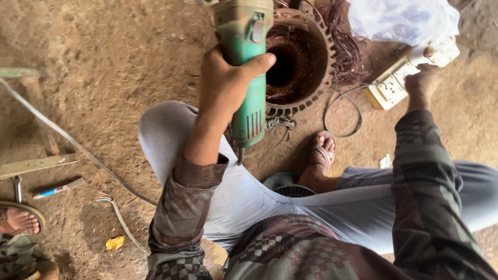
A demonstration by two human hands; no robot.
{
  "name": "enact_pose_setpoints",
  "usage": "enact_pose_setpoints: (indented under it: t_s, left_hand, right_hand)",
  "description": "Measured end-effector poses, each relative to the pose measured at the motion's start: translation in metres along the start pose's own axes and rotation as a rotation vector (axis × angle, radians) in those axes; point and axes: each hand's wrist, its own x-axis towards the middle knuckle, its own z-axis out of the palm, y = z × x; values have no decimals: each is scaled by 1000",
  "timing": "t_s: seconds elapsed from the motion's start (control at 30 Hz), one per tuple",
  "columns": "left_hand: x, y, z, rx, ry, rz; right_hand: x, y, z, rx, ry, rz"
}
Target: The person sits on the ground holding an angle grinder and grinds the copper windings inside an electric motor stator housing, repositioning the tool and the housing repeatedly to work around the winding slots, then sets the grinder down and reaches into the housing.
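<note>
My left hand (pixel 224 83) grips the body of a green angle grinder (pixel 247 46), held over the rim of a round, rusty motor stator (pixel 303 49) that lies on the dirt floor. Tangled copper windings (pixel 348 52) spill from the stator's right side. My right hand (pixel 423 78) reaches to a white extension socket board (pixel 394 85) and holds a white plug (pixel 433 52) at it. I am seated, knees apart, one sandalled foot (pixel 322 153) beside the stator.
A white cloth or bag (pixel 402 21) lies behind the socket board. A grey cable (pixel 342 111) loops near the stator. On the left are wooden strips (pixel 36 165), a spanner (pixel 18 186), a small blue-handled tool (pixel 57 189) and another person's foot (pixel 19 222).
</note>
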Motion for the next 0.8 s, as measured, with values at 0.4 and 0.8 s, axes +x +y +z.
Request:
enact_pose_setpoints:
  t_s: [0.4, 0.8]
  left_hand:
    - [2, -1, -15, -28, 70, 27]
    - [-8, -3, -34, -92, 91, 55]
  right_hand:
    - [-102, -203, -110, -138, -767, -914]
    - [-110, -300, 37, -150, -21, -1684]
